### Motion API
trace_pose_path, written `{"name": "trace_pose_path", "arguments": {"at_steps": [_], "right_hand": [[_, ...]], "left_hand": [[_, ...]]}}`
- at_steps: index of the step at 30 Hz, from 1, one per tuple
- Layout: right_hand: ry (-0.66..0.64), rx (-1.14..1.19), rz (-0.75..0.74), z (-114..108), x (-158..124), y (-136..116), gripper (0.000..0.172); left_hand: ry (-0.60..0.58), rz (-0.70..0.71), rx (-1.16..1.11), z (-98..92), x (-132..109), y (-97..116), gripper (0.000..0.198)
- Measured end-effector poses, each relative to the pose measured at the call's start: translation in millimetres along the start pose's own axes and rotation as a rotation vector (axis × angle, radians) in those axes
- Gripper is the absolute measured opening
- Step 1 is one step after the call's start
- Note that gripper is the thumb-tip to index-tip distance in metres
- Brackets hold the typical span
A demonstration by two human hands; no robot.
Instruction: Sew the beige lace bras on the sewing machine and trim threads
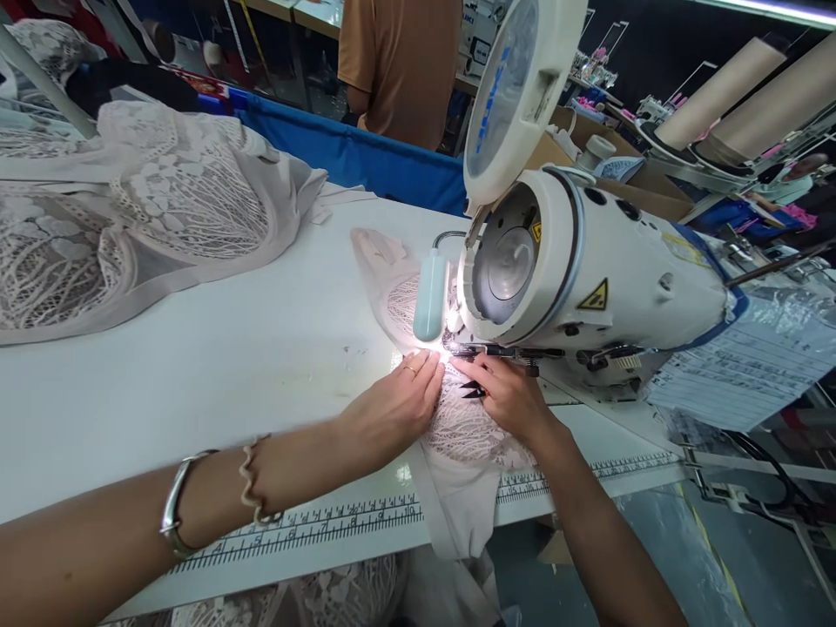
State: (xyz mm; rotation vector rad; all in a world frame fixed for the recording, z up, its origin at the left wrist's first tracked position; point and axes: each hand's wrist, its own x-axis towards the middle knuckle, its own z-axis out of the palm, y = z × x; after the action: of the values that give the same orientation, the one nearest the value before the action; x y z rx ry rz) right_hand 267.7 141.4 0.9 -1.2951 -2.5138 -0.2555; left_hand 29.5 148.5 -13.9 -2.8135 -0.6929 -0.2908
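Note:
A pale pink lace bra (467, 427) lies under the needle area of a white sewing machine (555, 252), its lower band hanging over the table's front edge. My left hand (414, 392) rests flat on the fabric just left of the needle, fingers stretched out. My right hand (509, 392) is on the fabric's right side, index finger pointing toward the needle. Black thread snips (474, 389) are held in that hand, blades pointing left. A lit lamp with a pale green housing (428, 296) brightens the stitching spot, and glare hides the needle tip.
Finished-looking lace bras (189, 192) are piled at the table's left. A printed ruler strip (326, 522) runs along the front edge. Behind the blue cloth barrier (366, 152) stands a person in a brown shirt (401, 70). A written paper sheet (744, 357) hangs at the right.

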Motion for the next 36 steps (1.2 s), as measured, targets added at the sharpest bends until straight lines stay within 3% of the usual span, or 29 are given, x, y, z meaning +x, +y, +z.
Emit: {"name": "trace_pose_path", "arguments": {"at_steps": [4,9,17,21,24,27,31,36], "right_hand": [[-0.027,-0.014,-0.003,-0.3,1.9,-2.2,0.068],[0.008,-0.004,-0.027,-0.6,5.0,-4.4,0.061],[-0.017,0.059,0.009,2.7,5.1,-6.5,0.057],[-0.045,0.107,0.057,4.7,4.3,-7.9,0.057],[-0.082,0.194,0.086,3.9,2.9,-7.6,0.061],[-0.057,0.281,0.13,2.2,-0.3,-6.0,0.059],[0.024,0.317,0.108,1.5,-5.7,-3.6,0.046],[0.046,0.187,0.042,0.1,-4.2,-4.8,0.043]], "left_hand": [[0.07,0.025,-0.14,3.9,-2.6,-17.9,0.047],[0.132,0.057,-0.308,-3.3,-0.4,-38.5,0.037],[0.095,0.058,-0.437,-11.7,8.8,-68.1,0.036],[0.113,-0.027,-0.331,-18.3,13.8,-49.1,0.044],[0.178,-0.094,-0.412,-17.0,12.8,-19.9,0.035],[0.164,-0.116,-0.477,-11.2,9.4,-4.1,0.026],[0.109,-0.041,-0.513,-8.1,6.8,-14.2,0.026],[0.127,0.031,-0.553,-10.3,8.6,-36.7,0.031]]}}
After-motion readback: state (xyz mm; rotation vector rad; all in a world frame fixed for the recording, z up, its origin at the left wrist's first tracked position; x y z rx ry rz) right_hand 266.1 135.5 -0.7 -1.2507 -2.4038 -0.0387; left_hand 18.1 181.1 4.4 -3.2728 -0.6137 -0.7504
